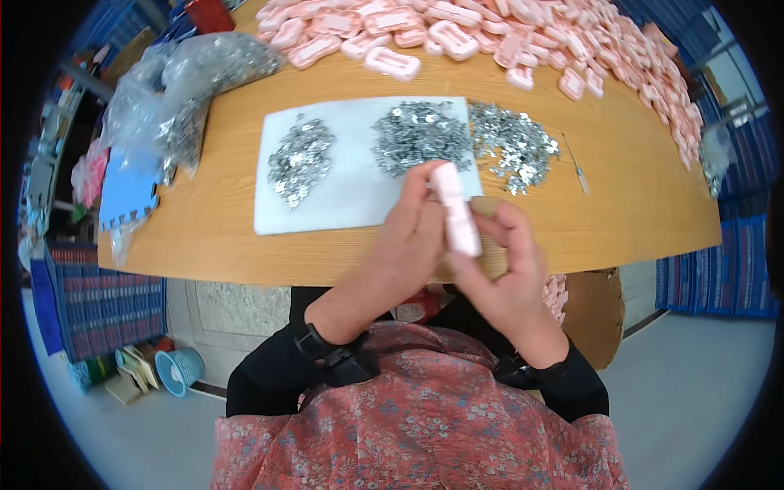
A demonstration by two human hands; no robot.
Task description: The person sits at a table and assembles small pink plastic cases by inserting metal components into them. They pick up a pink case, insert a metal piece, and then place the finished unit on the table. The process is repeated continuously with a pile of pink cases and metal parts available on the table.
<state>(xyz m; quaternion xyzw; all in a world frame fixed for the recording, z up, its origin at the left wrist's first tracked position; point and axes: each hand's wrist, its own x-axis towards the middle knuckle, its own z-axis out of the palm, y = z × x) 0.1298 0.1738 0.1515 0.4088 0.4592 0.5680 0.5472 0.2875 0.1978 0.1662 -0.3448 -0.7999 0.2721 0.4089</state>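
Between my two hands, just above the table's near edge, stands a pale pink plastic housing (pixel 456 210), on end and blurred. My left hand (pixel 415 216) is closed around its left side, with fingers partly hidden behind it. At its lower right, my right hand (pixel 508 265) is curled, thumb and fingers against the housing. Beyond the hands, a white foam sheet (pixel 349 204) carries a pile of small silvery metal pieces (pixel 300 159) on its left and a denser pile (pixel 418 135) on its right. More metal pieces (pixel 518 155) lie on the wood beside the sheet.
Many pink housings (pixel 457 39) are heaped along the far side of the wooden table (pixel 637 216). A thin screwdriver (pixel 581 173) lies at the right. Clear bags of metal pieces (pixel 196 90) and a blue foam mat (pixel 131 184) sit at the left. Below the table stands a cardboard box (pixel 594 314).
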